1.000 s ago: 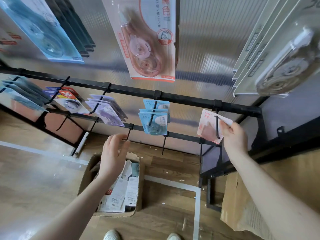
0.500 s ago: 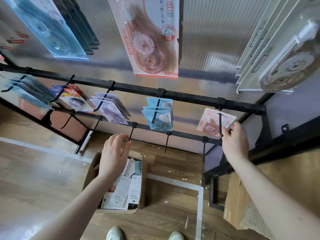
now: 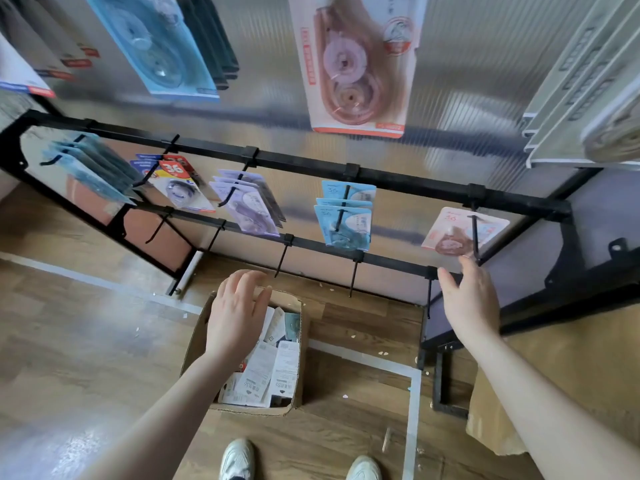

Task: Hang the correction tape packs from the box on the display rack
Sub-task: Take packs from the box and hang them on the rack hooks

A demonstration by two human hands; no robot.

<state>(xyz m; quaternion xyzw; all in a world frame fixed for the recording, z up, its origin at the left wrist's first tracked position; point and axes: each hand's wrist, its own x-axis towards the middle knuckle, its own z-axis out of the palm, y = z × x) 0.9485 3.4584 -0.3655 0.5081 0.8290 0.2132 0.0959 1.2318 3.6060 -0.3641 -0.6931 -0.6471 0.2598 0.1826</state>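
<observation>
A pink correction tape pack [image 3: 457, 230] hangs alone on the rightmost hook of the black display rack [image 3: 398, 183]. My right hand [image 3: 467, 296] hovers just below it, fingers relaxed, holding nothing. My left hand [image 3: 237, 313] is spread above the open cardboard box [image 3: 301, 344] on the floor, also holding nothing. Several white and grey tape packs [image 3: 270, 372] lie loose inside the box. Blue packs [image 3: 344, 220], purple packs [image 3: 247, 202] and red-topped packs [image 3: 176, 183] hang on hooks further left.
Bare hooks [image 3: 352, 278] stick out from the lower rail. Larger packs hang on the upper row, a pink one [image 3: 353, 64] in the middle. A flattened cardboard sheet [image 3: 491, 417] leans at the right. My white shoes [image 3: 239, 459] stand behind the box on the wooden floor.
My right hand let go of the pink pack, which now hangs on the hook, and dropped away below it. My left hand stayed hovering above the box.
</observation>
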